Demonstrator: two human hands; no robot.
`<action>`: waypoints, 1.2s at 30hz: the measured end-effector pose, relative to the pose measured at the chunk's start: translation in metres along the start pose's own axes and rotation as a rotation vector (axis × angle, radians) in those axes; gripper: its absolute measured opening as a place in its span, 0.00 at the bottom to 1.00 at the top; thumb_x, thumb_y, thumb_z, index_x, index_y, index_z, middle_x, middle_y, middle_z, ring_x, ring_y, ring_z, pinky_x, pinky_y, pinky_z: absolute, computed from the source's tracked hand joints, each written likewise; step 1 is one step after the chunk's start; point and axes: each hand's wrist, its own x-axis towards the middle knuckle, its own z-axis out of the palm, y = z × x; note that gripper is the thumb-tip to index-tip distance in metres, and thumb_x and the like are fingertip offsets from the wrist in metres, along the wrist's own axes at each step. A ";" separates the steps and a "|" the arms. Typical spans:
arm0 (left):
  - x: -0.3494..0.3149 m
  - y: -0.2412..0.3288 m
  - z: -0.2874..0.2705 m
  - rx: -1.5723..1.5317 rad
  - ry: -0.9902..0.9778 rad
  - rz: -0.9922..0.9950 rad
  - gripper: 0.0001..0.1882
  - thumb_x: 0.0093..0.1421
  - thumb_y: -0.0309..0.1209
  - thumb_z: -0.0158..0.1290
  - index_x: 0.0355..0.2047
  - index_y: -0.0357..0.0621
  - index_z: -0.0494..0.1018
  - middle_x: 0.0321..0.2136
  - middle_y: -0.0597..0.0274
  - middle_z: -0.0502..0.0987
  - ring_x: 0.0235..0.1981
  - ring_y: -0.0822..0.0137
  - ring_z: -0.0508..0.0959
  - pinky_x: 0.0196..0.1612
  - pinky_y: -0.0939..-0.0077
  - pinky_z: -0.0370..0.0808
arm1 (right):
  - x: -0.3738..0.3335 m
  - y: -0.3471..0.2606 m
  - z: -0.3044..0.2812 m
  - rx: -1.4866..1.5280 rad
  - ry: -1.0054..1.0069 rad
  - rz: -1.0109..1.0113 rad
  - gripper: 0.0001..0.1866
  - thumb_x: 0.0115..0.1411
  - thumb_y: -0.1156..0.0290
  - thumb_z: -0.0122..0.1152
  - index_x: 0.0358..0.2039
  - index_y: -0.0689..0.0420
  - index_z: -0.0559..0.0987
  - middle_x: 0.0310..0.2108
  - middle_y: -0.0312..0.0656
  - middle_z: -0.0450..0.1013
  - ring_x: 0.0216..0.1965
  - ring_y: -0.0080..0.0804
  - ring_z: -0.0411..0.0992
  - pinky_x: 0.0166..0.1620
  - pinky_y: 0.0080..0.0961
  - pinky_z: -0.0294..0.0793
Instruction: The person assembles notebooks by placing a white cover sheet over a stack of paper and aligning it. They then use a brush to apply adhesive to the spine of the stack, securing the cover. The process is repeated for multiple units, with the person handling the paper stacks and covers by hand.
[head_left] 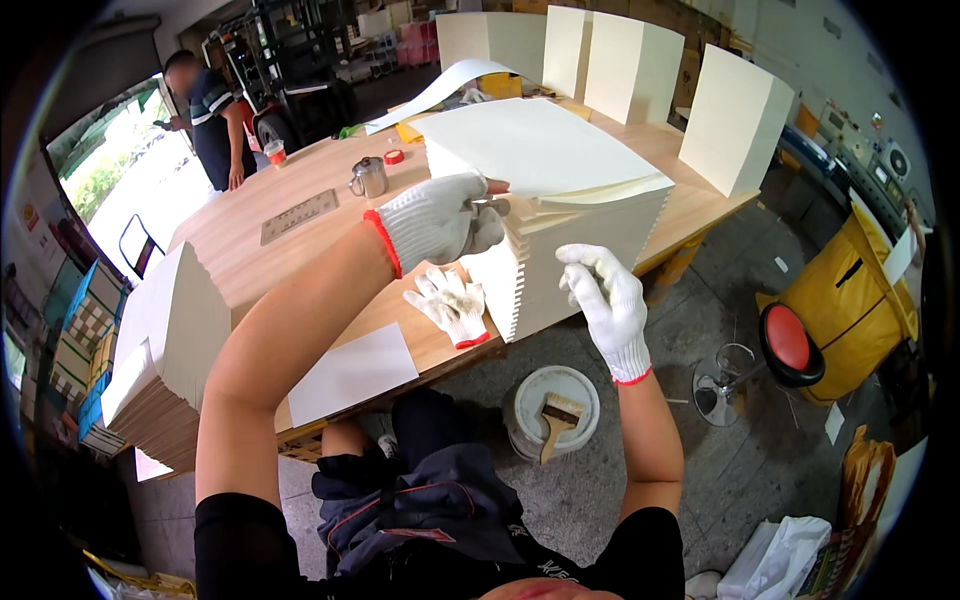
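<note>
A tall stack of white paper [590, 250] with stepped, notched edges stands at the table's front edge. My left hand [430, 222], in a white knit glove with a red cuff, is at the stack's near left corner. Its fingers are curled closed; what they grip there is hidden, and a bit of bare fingertip shows. Several top sheets [600, 192] lie slightly lifted and uneven along the near edge. In front of the stack's right part hovers my gloved right hand [608, 305], fingers bent and loosely apart, with nothing visible in it. A spare pair of gloves [450, 304] lies beside the stack.
Other paper stacks stand at the left [170, 350] and far right [735, 120]. A metal cup [369, 177], red tape roll [393, 157] and metal plate [299, 216] lie on the table. Below are a white bucket [522, 440] with a brush [557, 422] and a red stool [788, 337]. Another person [215, 120] stands far left.
</note>
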 end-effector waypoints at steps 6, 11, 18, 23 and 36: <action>-0.001 -0.001 -0.006 0.120 -0.036 0.053 0.09 0.68 0.28 0.42 0.44 0.37 0.68 0.36 0.58 0.72 0.25 0.69 0.72 0.28 0.77 0.77 | 0.020 -0.010 0.020 -0.573 0.023 -0.486 0.20 0.60 0.74 0.60 0.54 0.54 0.76 0.28 0.42 0.78 0.26 0.34 0.77 0.32 0.27 0.77; -0.017 -0.005 0.007 0.122 0.004 0.128 0.09 0.68 0.28 0.42 0.43 0.37 0.68 0.33 0.58 0.72 0.24 0.69 0.72 0.28 0.78 0.77 | 0.026 -0.008 0.042 -1.325 -0.038 -0.342 0.24 0.55 0.67 0.58 0.55 0.51 0.73 0.18 0.38 0.73 0.19 0.37 0.76 0.21 0.35 0.74; -0.011 -0.010 0.025 -0.049 0.156 0.170 0.10 0.68 0.32 0.45 0.44 0.43 0.72 0.19 0.70 0.65 0.20 0.72 0.71 0.20 0.84 0.70 | 0.024 -0.001 0.060 -1.338 0.055 -0.348 0.22 0.55 0.66 0.59 0.52 0.52 0.74 0.15 0.34 0.70 0.16 0.32 0.73 0.19 0.32 0.71; -0.005 0.001 0.036 0.079 0.181 0.114 0.13 0.68 0.33 0.42 0.50 0.49 0.69 0.25 0.68 0.66 0.22 0.70 0.71 0.21 0.83 0.73 | 0.022 0.002 0.059 -1.366 0.059 -0.362 0.22 0.55 0.66 0.59 0.52 0.51 0.74 0.15 0.34 0.71 0.16 0.33 0.74 0.19 0.32 0.72; 0.007 0.001 0.024 0.127 0.174 0.089 0.15 0.71 0.36 0.40 0.55 0.53 0.67 0.23 0.68 0.64 0.18 0.76 0.66 0.16 0.86 0.62 | 0.037 -0.010 0.025 -1.333 -0.147 -0.048 0.26 0.58 0.67 0.56 0.59 0.46 0.67 0.18 0.45 0.76 0.18 0.44 0.76 0.21 0.41 0.75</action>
